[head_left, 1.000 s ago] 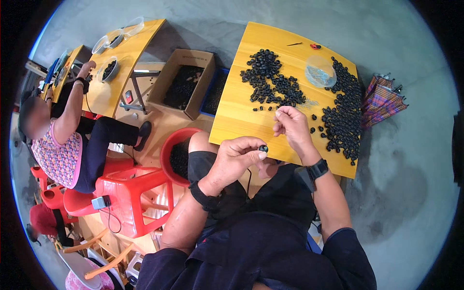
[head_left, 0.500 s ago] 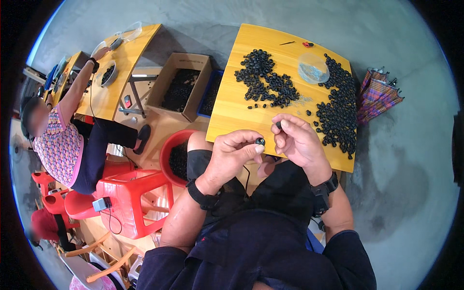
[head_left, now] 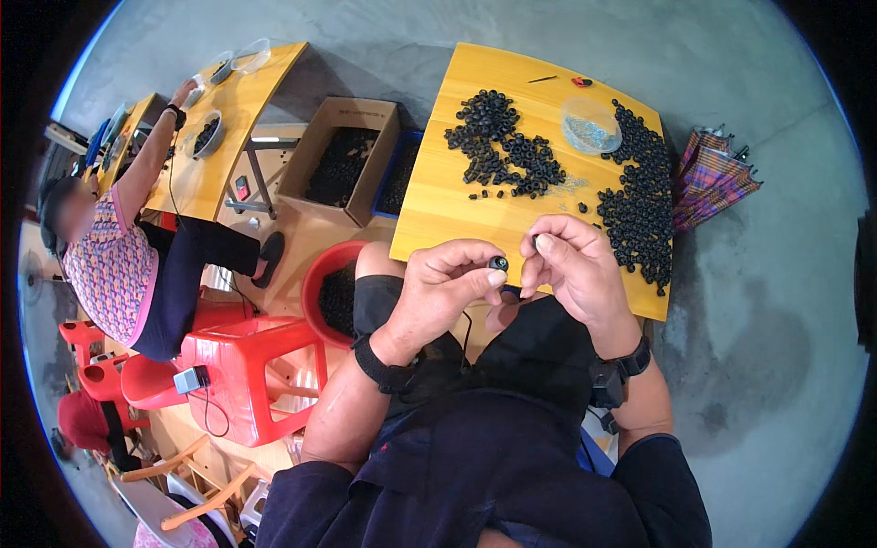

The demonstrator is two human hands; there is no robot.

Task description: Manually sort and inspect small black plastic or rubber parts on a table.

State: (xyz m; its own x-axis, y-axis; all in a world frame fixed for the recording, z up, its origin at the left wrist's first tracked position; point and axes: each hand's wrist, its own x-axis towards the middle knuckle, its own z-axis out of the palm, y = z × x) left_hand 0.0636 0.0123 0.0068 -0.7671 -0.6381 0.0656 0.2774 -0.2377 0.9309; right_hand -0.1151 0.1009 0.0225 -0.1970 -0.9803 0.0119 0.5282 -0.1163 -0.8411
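My left hand (head_left: 440,290) pinches a small round black part (head_left: 498,262) between thumb and forefinger, and its hollow end with a lighter ring inside faces up. Just to the right, my right hand (head_left: 577,267) is closed at the fingertips on another small dark piece, mostly covered by the thumb. A gap separates the two hands, both held over my lap at the table's near edge. Beyond them on the yellow table (head_left: 425,219) lie a heap of small black parts (head_left: 489,119) and, at the right, a second heap of black caps (head_left: 639,183).
A clear round tub (head_left: 592,125) with small shiny bits stands on the table, near a red-and-black item (head_left: 582,82). Left of me are a red basin (head_left: 315,301), a red stool (head_left: 242,379) and a cardboard box (head_left: 375,169). A co-worker (head_left: 110,265) reaches across another table.
My right hand has shifted slightly right and its fingers have curled in more around the small piece. The left hand moved only a little, its black part still pinched.
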